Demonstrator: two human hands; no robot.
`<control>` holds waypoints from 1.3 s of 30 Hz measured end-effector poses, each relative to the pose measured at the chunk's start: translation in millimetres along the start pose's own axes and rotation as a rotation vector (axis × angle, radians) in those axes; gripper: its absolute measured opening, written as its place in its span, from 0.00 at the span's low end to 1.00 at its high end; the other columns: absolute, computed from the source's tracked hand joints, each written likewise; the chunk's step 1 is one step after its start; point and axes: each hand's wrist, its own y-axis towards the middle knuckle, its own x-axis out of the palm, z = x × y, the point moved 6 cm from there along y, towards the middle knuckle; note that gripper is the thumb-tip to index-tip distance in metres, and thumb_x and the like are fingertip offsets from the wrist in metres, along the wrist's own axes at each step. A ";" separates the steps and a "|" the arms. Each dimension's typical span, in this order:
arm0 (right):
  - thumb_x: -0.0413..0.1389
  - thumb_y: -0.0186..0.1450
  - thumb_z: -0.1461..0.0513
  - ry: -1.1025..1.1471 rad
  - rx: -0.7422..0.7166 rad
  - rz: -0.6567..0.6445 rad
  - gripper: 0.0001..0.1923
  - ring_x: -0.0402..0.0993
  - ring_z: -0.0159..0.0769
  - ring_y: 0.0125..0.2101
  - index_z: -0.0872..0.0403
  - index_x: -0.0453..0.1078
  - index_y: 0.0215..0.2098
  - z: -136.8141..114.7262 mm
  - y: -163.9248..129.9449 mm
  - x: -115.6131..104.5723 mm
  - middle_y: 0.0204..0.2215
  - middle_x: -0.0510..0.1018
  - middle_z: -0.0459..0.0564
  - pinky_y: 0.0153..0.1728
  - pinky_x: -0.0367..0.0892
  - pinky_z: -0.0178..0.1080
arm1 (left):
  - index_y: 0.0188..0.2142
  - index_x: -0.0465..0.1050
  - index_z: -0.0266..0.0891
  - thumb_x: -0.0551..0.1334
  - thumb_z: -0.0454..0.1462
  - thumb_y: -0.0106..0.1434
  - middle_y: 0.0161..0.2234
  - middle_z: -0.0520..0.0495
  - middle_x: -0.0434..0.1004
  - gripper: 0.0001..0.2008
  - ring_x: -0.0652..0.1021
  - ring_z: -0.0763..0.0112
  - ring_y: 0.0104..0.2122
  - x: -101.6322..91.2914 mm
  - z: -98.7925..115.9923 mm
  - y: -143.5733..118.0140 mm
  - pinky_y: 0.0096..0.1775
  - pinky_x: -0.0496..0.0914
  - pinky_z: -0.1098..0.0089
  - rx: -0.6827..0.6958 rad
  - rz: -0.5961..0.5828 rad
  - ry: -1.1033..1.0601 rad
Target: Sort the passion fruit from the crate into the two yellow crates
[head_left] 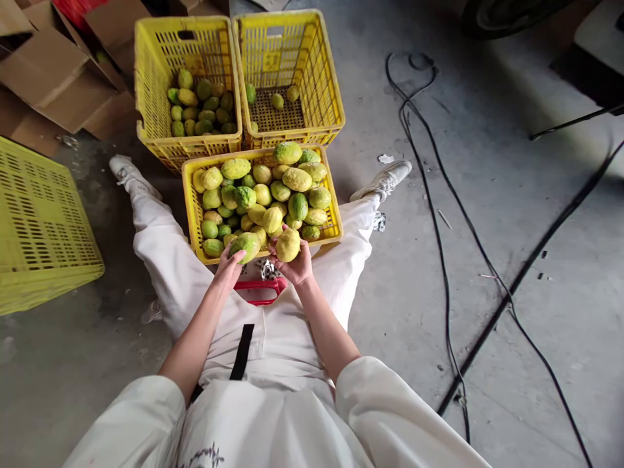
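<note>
I take the full crate [336,229] between the legs as my landmark. My left hand [228,266] is wrapped around a greenish fruit [246,245] at the crate's near rim, and my right hand [295,265] grips a yellower fruit [288,244] just beside it; each is lifted clear of the heap, probably so its colour can be judged. Beyond the crate stand two more: the far left crate [146,97] holds mostly green fruit, the far right crate [326,84] only a few pieces, which suggests separate piles. Left of the crate lies an upturned crate [43,227] and flattened cardboard [58,78]. The floor is bare grey concrete [511,273], with black cables [439,247] trailing to the crate's right.
</note>
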 end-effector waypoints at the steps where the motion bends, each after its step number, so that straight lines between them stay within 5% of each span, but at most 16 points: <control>1: 0.52 0.67 0.51 0.007 -0.017 0.004 0.15 0.72 0.34 0.29 0.49 0.70 0.46 -0.6 -0.5 0.3 0.33 0.77 0.47 0.23 0.71 0.34 | 0.43 0.75 0.41 0.75 0.39 0.43 0.36 0.50 0.80 0.26 0.78 0.69 0.37 1.2 0.4 -0.5 0.44 0.70 0.67 0.004 0.004 0.025; 8: 0.58 0.63 0.44 0.087 -0.157 0.123 0.20 0.73 0.31 0.28 0.52 0.71 0.34 -9.3 -0.7 -10.6 0.28 0.77 0.45 0.23 0.72 0.31 | 0.40 0.74 0.41 0.78 0.33 0.36 0.39 0.49 0.76 0.28 0.76 0.65 0.41 5.5 9.4 -5.8 0.45 0.69 0.67 0.165 0.046 0.327; 13: 0.62 0.63 0.48 0.144 -0.176 0.138 0.16 0.78 0.33 0.35 0.50 0.72 0.40 -10.4 1.2 -19.0 0.32 0.79 0.46 0.36 0.77 0.34 | 0.40 0.76 0.42 0.78 0.31 0.35 0.39 0.49 0.77 0.29 0.76 0.64 0.42 7.7 11.5 -6.6 0.48 0.70 0.68 0.253 -0.025 0.493; 18: 0.63 0.63 0.51 0.173 -0.161 0.102 0.18 0.79 0.35 0.39 0.50 0.71 0.47 -10.1 1.8 -16.2 0.35 0.81 0.48 0.38 0.79 0.37 | 0.41 0.77 0.43 0.77 0.33 0.40 0.41 0.49 0.78 0.26 0.77 0.63 0.44 12.3 12.9 -6.1 0.51 0.71 0.62 0.283 -0.078 0.504; 25: 0.60 0.63 0.53 0.206 -0.063 0.058 0.16 0.77 0.30 0.34 0.50 0.71 0.47 -7.6 1.6 -13.4 0.37 0.79 0.47 0.28 0.77 0.29 | 0.42 0.78 0.41 0.77 0.31 0.39 0.41 0.48 0.78 0.27 0.77 0.66 0.41 14.6 11.4 -8.8 0.48 0.73 0.65 0.182 -0.081 0.389; 31: 0.62 0.62 0.50 0.171 -0.029 -0.013 0.17 0.67 0.23 0.20 0.53 0.70 0.39 -9.4 -1.8 -14.5 0.29 0.76 0.45 0.09 0.54 0.22 | 0.44 0.76 0.45 0.76 0.26 0.35 0.44 0.52 0.76 0.34 0.77 0.67 0.45 5.4 8.9 -4.8 0.46 0.71 0.67 0.205 0.034 0.295; 39: 0.60 0.64 0.51 0.167 -0.104 0.156 0.12 0.78 0.33 0.32 0.51 0.70 0.38 -8.2 2.7 -18.5 0.32 0.79 0.46 0.26 0.74 0.31 | 0.37 0.79 0.42 0.76 0.28 0.39 0.37 0.49 0.79 0.23 0.78 0.59 0.44 3.7 12.3 -3.6 0.49 0.70 0.62 0.220 0.015 0.378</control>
